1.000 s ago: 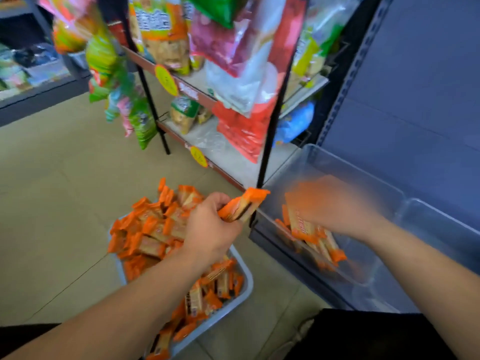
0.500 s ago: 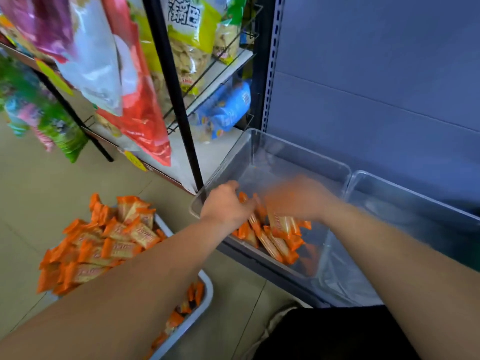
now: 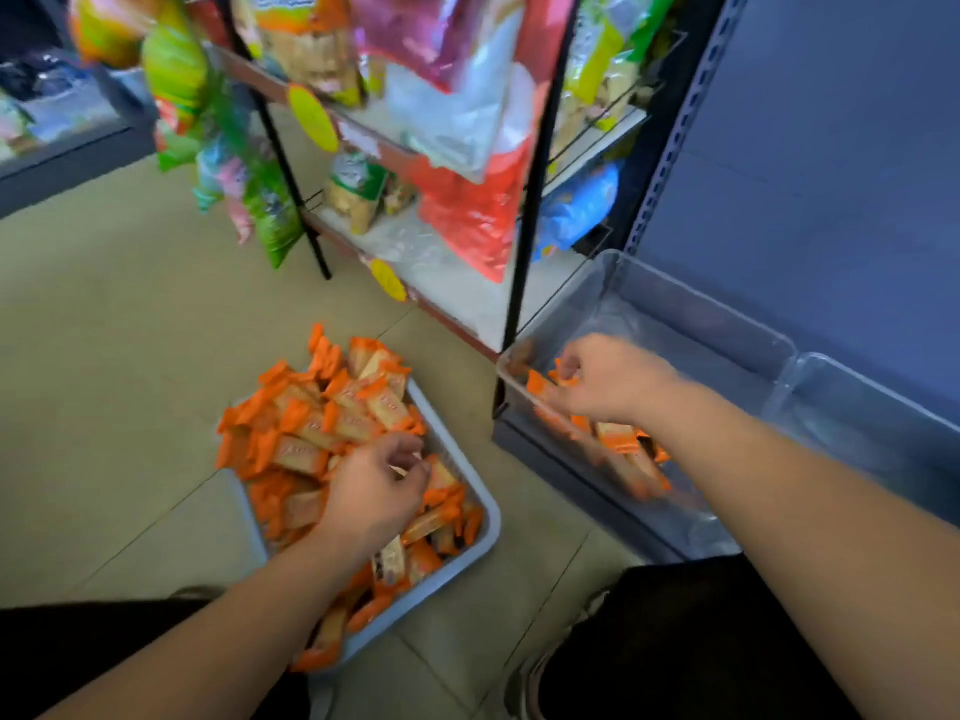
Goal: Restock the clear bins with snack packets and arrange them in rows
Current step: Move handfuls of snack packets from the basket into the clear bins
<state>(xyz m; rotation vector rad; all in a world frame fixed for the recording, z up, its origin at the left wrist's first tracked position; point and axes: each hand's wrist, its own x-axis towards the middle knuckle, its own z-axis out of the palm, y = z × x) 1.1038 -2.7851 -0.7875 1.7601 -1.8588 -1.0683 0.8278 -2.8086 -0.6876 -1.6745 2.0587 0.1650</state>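
A grey tray [image 3: 483,543] on the floor holds a heap of orange snack packets [image 3: 332,423]. My left hand [image 3: 371,493] hovers low over the heap's right side with its fingers curled down onto the packets; whether it grips one is unclear. On the bottom shelf, a clear bin [image 3: 701,304] holds several orange packets [image 3: 618,439] lying along its near side. Inside that bin, my right hand [image 3: 613,379] pinches an orange packet [image 3: 537,384] at the near-left corner. A second clear bin [image 3: 883,387] stands to its right.
A black wire rack [image 3: 535,200] with hanging snack bags [image 3: 467,210] stands right behind the tray and left of the bins. A blue-grey shelf back panel [image 3: 831,174] rises behind the bins. My black-trousered knees [image 3: 675,641] are at the bottom edge. Tiled floor [image 3: 104,356] lies to the left.
My left hand has left the clear bin and swung back down to the tray's heap. My right hand stays in the bin, shifted to its near-left corner.
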